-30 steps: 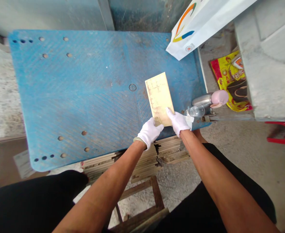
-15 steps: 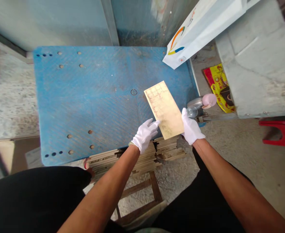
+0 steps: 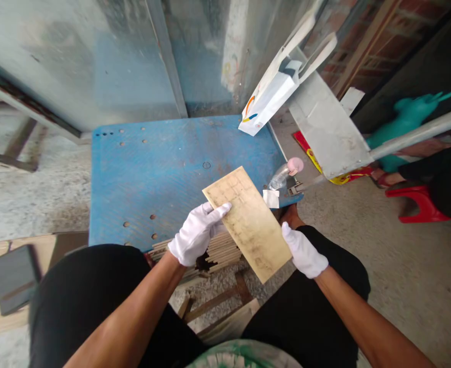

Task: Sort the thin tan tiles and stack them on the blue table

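A pale yellow rectangular board (image 3: 247, 222), mottled with brown stains and faint grid lines, is gripped by a left hand in a white cloth glove (image 3: 196, 234) and a right hand in a white cloth glove (image 3: 304, 252). A scuffed blue metal table (image 3: 160, 168) with round holes is seen behind, and a pink-capped clear bottle (image 3: 286, 173) beside it.

I wear 2 white cotton gloves, left hand (image 3: 196, 236) and right hand (image 3: 305, 252), forearms bare, black trousers (image 3: 91, 296).

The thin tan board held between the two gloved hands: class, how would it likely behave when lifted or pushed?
The board looks stiff: gripped only at its edges by the left hand and right hand, it stays flat. Probably light, being thin. Flat, so it should slide, not roll.
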Demonstrator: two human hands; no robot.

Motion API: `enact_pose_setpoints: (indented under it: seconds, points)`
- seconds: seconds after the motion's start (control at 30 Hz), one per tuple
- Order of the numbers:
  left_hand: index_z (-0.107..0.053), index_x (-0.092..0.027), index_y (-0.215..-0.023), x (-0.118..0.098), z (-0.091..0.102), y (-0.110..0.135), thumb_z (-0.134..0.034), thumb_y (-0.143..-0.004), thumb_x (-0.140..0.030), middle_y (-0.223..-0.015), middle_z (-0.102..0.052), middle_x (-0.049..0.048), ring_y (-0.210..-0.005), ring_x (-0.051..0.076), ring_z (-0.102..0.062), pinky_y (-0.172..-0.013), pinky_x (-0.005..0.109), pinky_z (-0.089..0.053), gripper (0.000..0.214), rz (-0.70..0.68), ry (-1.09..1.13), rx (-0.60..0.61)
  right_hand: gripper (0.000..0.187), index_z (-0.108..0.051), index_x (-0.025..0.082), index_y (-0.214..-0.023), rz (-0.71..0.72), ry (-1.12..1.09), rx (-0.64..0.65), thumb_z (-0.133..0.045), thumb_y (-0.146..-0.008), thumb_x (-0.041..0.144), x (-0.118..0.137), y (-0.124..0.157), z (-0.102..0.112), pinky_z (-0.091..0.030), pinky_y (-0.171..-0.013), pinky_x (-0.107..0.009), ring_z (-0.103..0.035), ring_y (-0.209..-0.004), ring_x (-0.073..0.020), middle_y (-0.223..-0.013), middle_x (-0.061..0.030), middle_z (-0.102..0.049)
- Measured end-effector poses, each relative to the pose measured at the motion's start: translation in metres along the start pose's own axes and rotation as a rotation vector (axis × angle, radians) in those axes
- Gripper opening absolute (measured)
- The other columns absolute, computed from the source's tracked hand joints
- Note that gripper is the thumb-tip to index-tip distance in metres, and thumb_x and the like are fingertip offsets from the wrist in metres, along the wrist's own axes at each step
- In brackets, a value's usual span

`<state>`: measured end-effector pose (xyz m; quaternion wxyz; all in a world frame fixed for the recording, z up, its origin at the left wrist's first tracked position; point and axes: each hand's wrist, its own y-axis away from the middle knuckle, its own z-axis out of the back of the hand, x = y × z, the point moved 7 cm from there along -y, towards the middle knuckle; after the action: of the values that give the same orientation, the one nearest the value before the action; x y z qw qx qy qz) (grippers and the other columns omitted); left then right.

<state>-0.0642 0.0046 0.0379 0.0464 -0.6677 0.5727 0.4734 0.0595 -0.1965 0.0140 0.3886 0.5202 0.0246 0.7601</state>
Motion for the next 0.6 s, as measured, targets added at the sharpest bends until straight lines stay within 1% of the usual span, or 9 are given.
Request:
enact_pose_setpoints:
  seconds: [0.07, 0.13, 0.17, 0.23, 0.33, 0.4, 0.47, 0.53, 0.6]
  points:
    - [-0.065, -0.014, -0.111, -0.005, 0.001, 0.023, -0.072, -0.076, -0.036, -0.112, -0.067, 0.0097, -0.1, 0.027, -0.063, -0.089, 0.04, -0.053, 0.042, -0.083, -0.171, -0.063, 0.049, -0.072, 0.022, -0.101, -0.005, -0.062, 0.008, -0.043, -0.089, 0.06, -0.002, 0.009, -0.003, -0.055, -0.082, -0.038, -0.066, -0.09, -0.0249, -0.092, -0.0079, -0.071]
    - [-0.07, -0.016, -0.101, -0.006, 0.002, 0.044, -0.072, -0.075, -0.037, -0.105, -0.07, 0.0058, -0.101, 0.026, -0.063, -0.091, 0.035, -0.051, 0.034, -0.172, -0.388, -0.129, 0.046, -0.069, 0.02, -0.107, 0.02, -0.01, -0.063, -0.056, -0.083, 0.056, 0.003, 0.016, 0.005, -0.051, -0.09, -0.041, -0.065, -0.096, -0.0251, -0.1, -0.0083, -0.07]
    - [-0.071, -0.017, -0.096, -0.004, 0.002, 0.053, -0.071, -0.075, -0.038, -0.101, -0.071, 0.0043, -0.1, 0.026, -0.063, -0.091, 0.033, -0.05, 0.029, -0.202, -0.49, -0.144, 0.047, -0.067, 0.02, -0.112, 0.038, 0.026, -0.108, -0.059, -0.081, 0.054, 0.008, 0.02, 0.011, -0.05, -0.092, -0.041, -0.064, -0.096, -0.0243, -0.102, -0.0082, -0.069]
    - [-0.072, -0.019, -0.088, 0.009, -0.001, 0.068, -0.069, -0.077, -0.038, -0.094, -0.072, 0.0026, -0.095, 0.024, -0.064, -0.088, 0.031, -0.05, 0.023, -0.221, -0.644, -0.124, 0.053, -0.06, 0.021, -0.124, 0.095, 0.081, -0.175, -0.063, -0.079, 0.049, 0.023, 0.03, 0.024, -0.05, -0.092, -0.039, -0.064, -0.095, -0.0221, -0.105, -0.0075, -0.067]
    - [-0.072, -0.02, -0.086, 0.04, -0.011, 0.082, -0.061, -0.083, -0.04, -0.088, -0.072, 0.0018, -0.084, 0.021, -0.065, -0.083, 0.029, -0.051, 0.023, -0.186, -0.761, -0.01, 0.062, -0.052, 0.027, -0.133, 0.229, 0.16, -0.195, -0.069, -0.076, 0.045, 0.055, 0.048, 0.034, -0.051, -0.092, -0.035, -0.063, -0.098, -0.0204, -0.114, -0.006, -0.063]
    - [-0.072, -0.022, -0.088, 0.06, -0.019, 0.087, -0.057, -0.085, -0.04, -0.09, -0.072, 0.0014, -0.084, 0.019, -0.065, -0.085, 0.029, -0.05, 0.024, -0.156, -0.761, 0.096, 0.065, -0.049, 0.032, -0.135, 0.301, 0.271, -0.148, -0.072, -0.075, 0.043, 0.072, 0.061, 0.032, -0.05, -0.094, -0.035, -0.062, -0.102, -0.0207, -0.119, -0.0044, -0.061]
    - [-0.073, -0.024, -0.097, 0.076, -0.025, 0.092, -0.054, -0.087, -0.038, -0.101, -0.071, 0.0009, -0.093, 0.019, -0.064, -0.091, 0.028, -0.048, 0.025, -0.15, -0.722, 0.19, 0.06, -0.05, 0.035, -0.133, 0.335, 0.417, -0.033, -0.071, -0.078, 0.041, 0.08, 0.071, 0.021, -0.048, -0.097, -0.037, -0.061, -0.104, -0.0218, -0.119, -0.0029, -0.062]
    - [-0.071, -0.025, -0.107, 0.087, -0.025, 0.095, -0.052, -0.088, -0.038, -0.113, -0.068, 0.0015, -0.103, 0.02, -0.062, -0.096, 0.029, -0.045, 0.029, -0.159, -0.698, 0.241, 0.046, -0.055, 0.036, -0.129, 0.345, 0.542, 0.094, -0.065, -0.084, 0.036, 0.077, 0.082, 0.007, -0.047, -0.097, -0.037, -0.061, -0.104, -0.0222, -0.116, -0.0018, -0.065]
    - [-0.069, -0.024, -0.113, 0.099, -0.019, 0.098, -0.053, -0.087, -0.041, -0.118, -0.066, 0.0032, -0.108, 0.022, -0.06, -0.099, 0.03, -0.044, 0.034, -0.127, -0.716, 0.272, 0.038, -0.058, 0.036, -0.126, 0.353, 0.623, 0.163, -0.059, -0.088, 0.031, 0.069, 0.091, -0.003, -0.048, -0.096, -0.036, -0.062, -0.103, -0.0216, -0.114, -0.0011, -0.066]
